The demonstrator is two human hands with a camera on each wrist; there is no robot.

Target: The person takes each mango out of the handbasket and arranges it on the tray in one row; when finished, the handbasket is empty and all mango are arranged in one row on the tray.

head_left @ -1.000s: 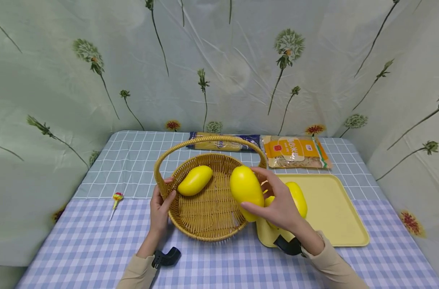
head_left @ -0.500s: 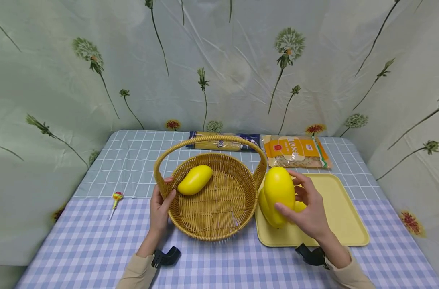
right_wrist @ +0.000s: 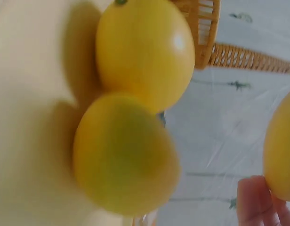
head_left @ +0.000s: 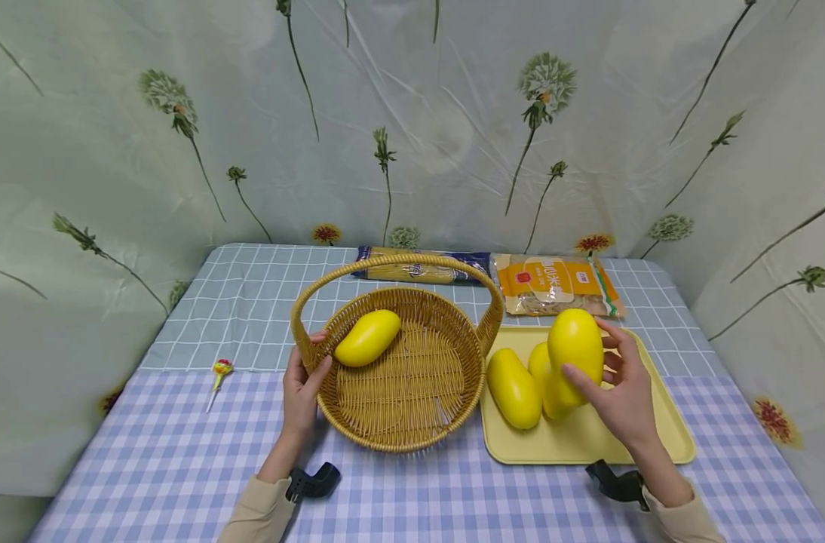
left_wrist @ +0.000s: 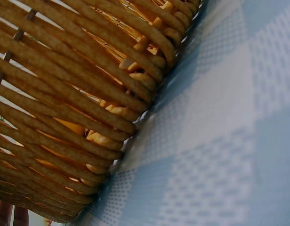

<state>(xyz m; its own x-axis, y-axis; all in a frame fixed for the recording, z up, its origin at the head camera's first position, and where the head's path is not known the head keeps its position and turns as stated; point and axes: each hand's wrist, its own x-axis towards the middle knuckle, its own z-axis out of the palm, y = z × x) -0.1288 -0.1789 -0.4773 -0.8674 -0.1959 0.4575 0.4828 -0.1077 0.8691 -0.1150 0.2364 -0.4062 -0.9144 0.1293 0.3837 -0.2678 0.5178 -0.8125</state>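
Observation:
In the head view my left hand [head_left: 300, 400] grips the left rim of a round wicker basket [head_left: 412, 392] below its arched handle. One yellow mango [head_left: 367, 338] lies inside, at the basket's back left. My right hand [head_left: 626, 396] holds another mango [head_left: 575, 343] upright over the yellow tray [head_left: 630, 445], thumb on its near side. On the tray, a mango [head_left: 514, 388] rests by the basket, and a further mango [head_left: 540, 366] is partly hidden behind the held one. The right wrist view shows the held mango [right_wrist: 284, 150] at its edge, apart from the two tray mangoes.
Behind the basket lies a blue-ended pack of long pasta [head_left: 422, 269], beside an orange food bag [head_left: 558, 285]. A lollipop [head_left: 219, 377] lies on the checked cloth at the left. The floral curtain [head_left: 446, 143] stands behind and around the table.
My right hand has carried the mango rightward, from over the basket's right rim to above the tray, bringing the tray mangoes into view. The left hand and basket have stayed put.

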